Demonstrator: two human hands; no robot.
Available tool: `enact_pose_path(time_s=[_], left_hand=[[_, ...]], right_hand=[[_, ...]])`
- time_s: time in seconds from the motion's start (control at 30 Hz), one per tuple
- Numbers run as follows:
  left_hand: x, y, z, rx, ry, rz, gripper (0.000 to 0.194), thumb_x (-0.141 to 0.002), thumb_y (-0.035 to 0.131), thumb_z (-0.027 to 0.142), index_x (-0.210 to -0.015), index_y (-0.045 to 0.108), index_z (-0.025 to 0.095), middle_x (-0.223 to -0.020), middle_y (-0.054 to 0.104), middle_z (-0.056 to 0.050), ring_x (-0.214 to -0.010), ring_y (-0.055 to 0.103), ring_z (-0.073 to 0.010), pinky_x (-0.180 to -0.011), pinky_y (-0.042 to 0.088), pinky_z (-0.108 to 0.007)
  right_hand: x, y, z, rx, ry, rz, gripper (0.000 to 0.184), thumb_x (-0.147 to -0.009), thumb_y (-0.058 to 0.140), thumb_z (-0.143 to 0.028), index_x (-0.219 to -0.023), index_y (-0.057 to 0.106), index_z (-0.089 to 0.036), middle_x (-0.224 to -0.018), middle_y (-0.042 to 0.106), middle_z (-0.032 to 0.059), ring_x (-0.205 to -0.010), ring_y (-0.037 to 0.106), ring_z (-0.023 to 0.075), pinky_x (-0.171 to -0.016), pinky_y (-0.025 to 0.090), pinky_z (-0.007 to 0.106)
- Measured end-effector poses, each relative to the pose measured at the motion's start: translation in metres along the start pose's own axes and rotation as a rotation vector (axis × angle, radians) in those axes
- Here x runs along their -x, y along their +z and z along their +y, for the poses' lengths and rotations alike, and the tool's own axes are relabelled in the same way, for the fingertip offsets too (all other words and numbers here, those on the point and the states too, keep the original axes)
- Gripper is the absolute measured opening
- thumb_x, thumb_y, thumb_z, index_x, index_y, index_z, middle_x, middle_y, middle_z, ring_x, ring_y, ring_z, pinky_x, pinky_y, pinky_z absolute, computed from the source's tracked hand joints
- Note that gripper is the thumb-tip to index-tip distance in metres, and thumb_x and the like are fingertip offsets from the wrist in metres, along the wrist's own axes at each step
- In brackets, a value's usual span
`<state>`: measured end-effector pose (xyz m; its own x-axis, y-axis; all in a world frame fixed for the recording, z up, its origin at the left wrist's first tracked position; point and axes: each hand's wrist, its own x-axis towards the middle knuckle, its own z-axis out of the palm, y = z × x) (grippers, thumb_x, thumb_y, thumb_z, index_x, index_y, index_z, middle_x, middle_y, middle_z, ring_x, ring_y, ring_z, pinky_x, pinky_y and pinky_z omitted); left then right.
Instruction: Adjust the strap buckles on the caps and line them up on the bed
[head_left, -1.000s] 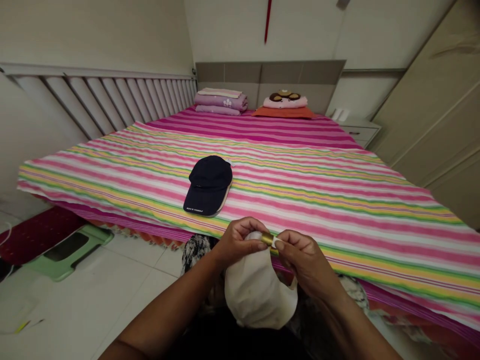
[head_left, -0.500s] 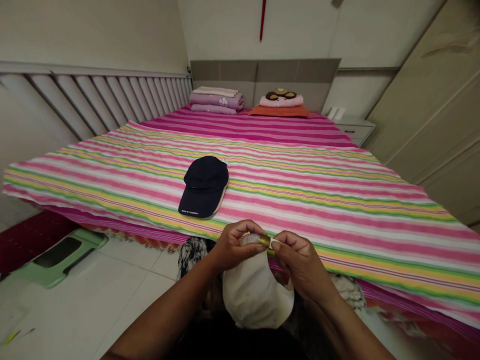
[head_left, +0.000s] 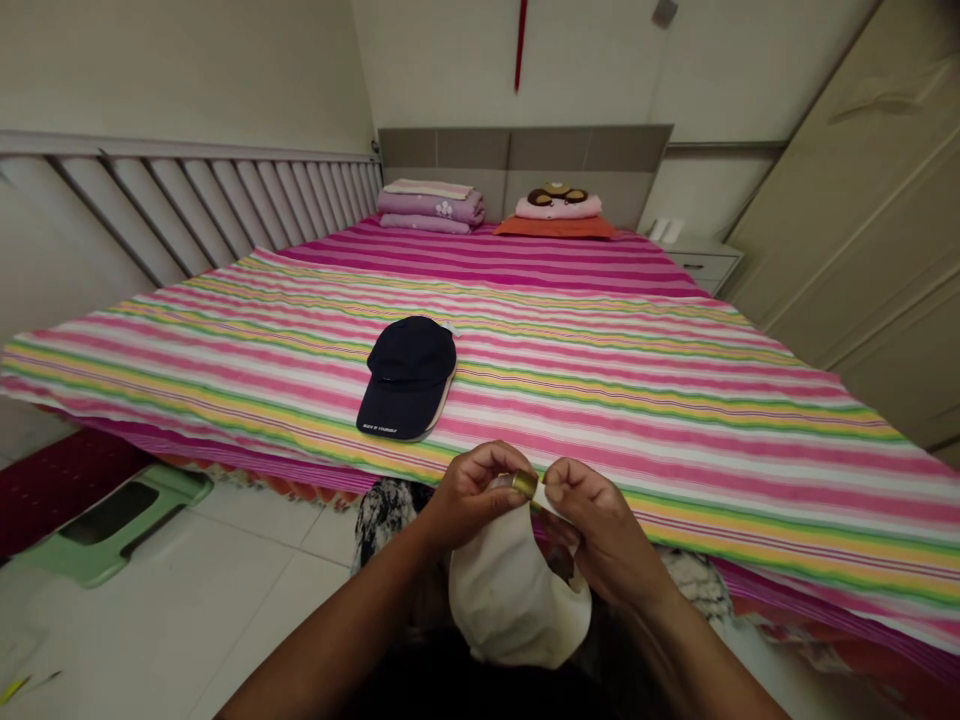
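Observation:
A white cap (head_left: 514, 590) hangs between my hands, its crown toward me and the back opening on the right. My left hand (head_left: 480, 490) pinches the brass-coloured buckle (head_left: 525, 485) on the cap's back strap. On the other side, my right hand (head_left: 596, 510) is closed on the white strap (head_left: 551, 503), which runs out of the buckle. The fingertips of both hands almost meet at the buckle. Beyond them a navy cap (head_left: 411, 365) lies on the striped sheet (head_left: 600, 400), its brim toward me with white lettering along the edge.
The bed's front edge is just past my hands. Folded purple bedding (head_left: 431, 208) and an orange pillow (head_left: 555, 228) sit by the headboard (head_left: 585, 150). A green plastic stool (head_left: 112, 525) is on the tiled floor at left, and a white nightstand (head_left: 701, 265) stands at far right.
More of the white strap now shows between the buckle and my right hand. The buckle has shifted slightly left. The navy cap lies where it was.

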<state>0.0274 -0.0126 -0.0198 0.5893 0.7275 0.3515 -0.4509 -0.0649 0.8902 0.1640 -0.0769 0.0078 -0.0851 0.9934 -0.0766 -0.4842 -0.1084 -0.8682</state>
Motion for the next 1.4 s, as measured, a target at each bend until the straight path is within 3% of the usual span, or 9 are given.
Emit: enact_pose_path(time_s=[0.2,0.37,0.5,0.83,1.07,1.4], left_hand=[[0.0,0.003,-0.001,0.128,-0.041,0.033,0.018,-0.064,0.067,0.017,-0.08,0.059,0.015,-0.077,0.054,-0.002,-0.072,0.049,-0.0107,-0.067,0.037,-0.023],[0.0,0.002,-0.001,0.218,-0.044,0.136,0.021,-0.061,0.069,0.022,-0.078,0.057,0.015,-0.078,0.054,-0.002,-0.068,0.051,-0.0111,-0.061,0.038,-0.023],[0.001,0.004,-0.002,0.23,-0.087,0.146,0.021,-0.062,0.068,0.021,-0.079,0.058,0.016,-0.074,0.054,0.0,-0.062,0.049,-0.0089,-0.058,0.038,-0.021],[0.001,0.004,-0.002,0.225,-0.092,0.178,0.021,-0.061,0.069,0.02,-0.078,0.059,0.017,-0.075,0.057,0.0,-0.064,0.052,-0.0097,-0.061,0.04,-0.023],[0.0,0.005,-0.004,0.049,-0.157,0.138,0.022,-0.061,0.069,0.024,-0.077,0.059,0.014,-0.069,0.056,-0.001,-0.067,0.051,-0.0117,-0.064,0.039,-0.023],[0.001,0.005,-0.005,0.109,-0.242,0.251,0.019,-0.069,0.062,0.029,-0.076,0.063,0.011,-0.064,0.059,-0.003,-0.053,0.05,-0.0085,-0.051,0.037,-0.021]], right_hand=[[0.003,0.003,0.002,0.07,-0.007,0.054,0.021,-0.071,0.063,-0.034,-0.067,0.051,-0.017,-0.043,0.045,-0.0054,-0.039,0.035,0.0064,-0.041,0.027,0.019],[0.004,-0.004,0.0,0.144,0.038,0.05,0.022,-0.069,0.064,-0.035,-0.073,0.055,-0.015,-0.056,0.054,-0.0008,-0.047,0.045,0.0082,-0.045,0.033,0.021],[0.004,-0.004,0.001,0.216,0.036,0.052,0.024,-0.071,0.063,-0.034,-0.061,0.05,-0.015,-0.049,0.049,-0.0031,-0.041,0.039,0.0058,-0.041,0.029,0.019],[0.0,-0.008,-0.001,0.242,0.051,0.054,0.025,-0.072,0.06,-0.038,-0.068,0.054,-0.015,-0.049,0.052,-0.0027,-0.038,0.041,0.0064,-0.039,0.031,0.02],[-0.006,-0.011,0.002,0.252,0.016,0.063,0.025,-0.07,0.063,-0.036,-0.062,0.052,-0.015,-0.048,0.051,-0.0037,-0.037,0.035,0.0049,-0.039,0.027,0.019],[-0.009,-0.013,0.005,0.29,0.023,0.075,0.025,-0.071,0.062,-0.037,-0.063,0.054,-0.015,-0.047,0.05,-0.0037,-0.038,0.035,0.0053,-0.039,0.026,0.019]])
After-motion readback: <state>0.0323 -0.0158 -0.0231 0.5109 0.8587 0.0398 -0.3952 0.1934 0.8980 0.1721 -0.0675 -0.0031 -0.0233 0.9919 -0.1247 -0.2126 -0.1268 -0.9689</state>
